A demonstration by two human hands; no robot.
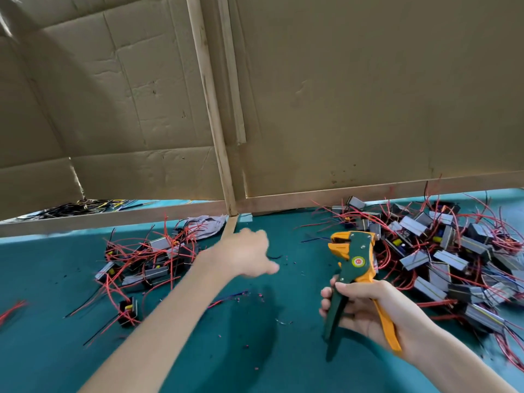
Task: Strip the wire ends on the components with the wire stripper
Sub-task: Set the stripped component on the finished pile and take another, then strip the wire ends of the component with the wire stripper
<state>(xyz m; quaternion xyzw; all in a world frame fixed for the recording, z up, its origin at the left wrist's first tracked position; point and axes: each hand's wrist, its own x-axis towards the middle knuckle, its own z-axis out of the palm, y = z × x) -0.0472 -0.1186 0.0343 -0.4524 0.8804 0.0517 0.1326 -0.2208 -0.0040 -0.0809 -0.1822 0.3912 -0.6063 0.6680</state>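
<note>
Head: teal mat (255, 353), components (419, 258), cardboard walls (368, 95).

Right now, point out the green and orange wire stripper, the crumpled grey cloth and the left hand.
green and orange wire stripper (357, 261): head view, on its round label.
crumpled grey cloth (207, 224): head view, middle of its folds.
left hand (243, 252): head view, back of the hand.

One head-worn wide-angle view, facing forward and down over a teal table (42, 350) toward a cardboard wall (368, 95) at the far side. Close range: arms enter from bottom edge, left hand (243, 255) mid-frame, right hand (365, 307) lower right. Straight edges bow near frame borders.
</note>
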